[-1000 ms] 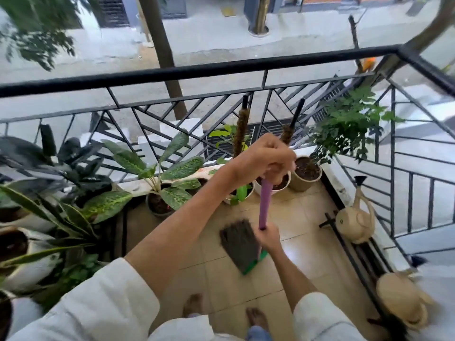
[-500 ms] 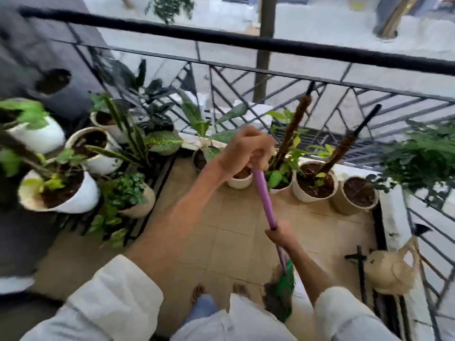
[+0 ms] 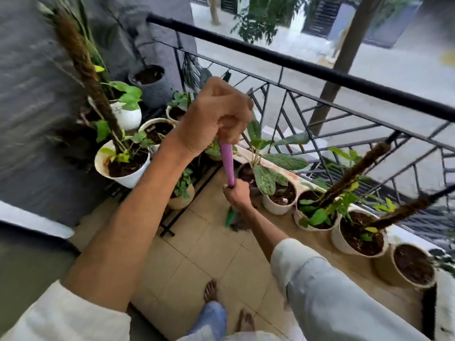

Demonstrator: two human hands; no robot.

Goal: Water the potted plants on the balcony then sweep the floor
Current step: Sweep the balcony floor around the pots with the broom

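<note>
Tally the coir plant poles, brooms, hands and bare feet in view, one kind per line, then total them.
Brown coir-wrapped plant poles: 3
Purple-handled broom: 1
Hands gripping it, left hand, right hand: 2
Bare feet: 2
Total: 8

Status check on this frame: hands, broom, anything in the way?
Left hand gripping top of purple broom handle; right hand gripping lower down. Broom head mostly hidden, low by the floor tiles. Potted plants crowd the railing side.

The broom handle (image 3: pixel 227 166) is purple, and the railing (image 3: pixel 290 62) is black. The floor tiles (image 3: pixel 197 247) are beige. The sleeves (image 3: pixel 327 291) are white.
</note>
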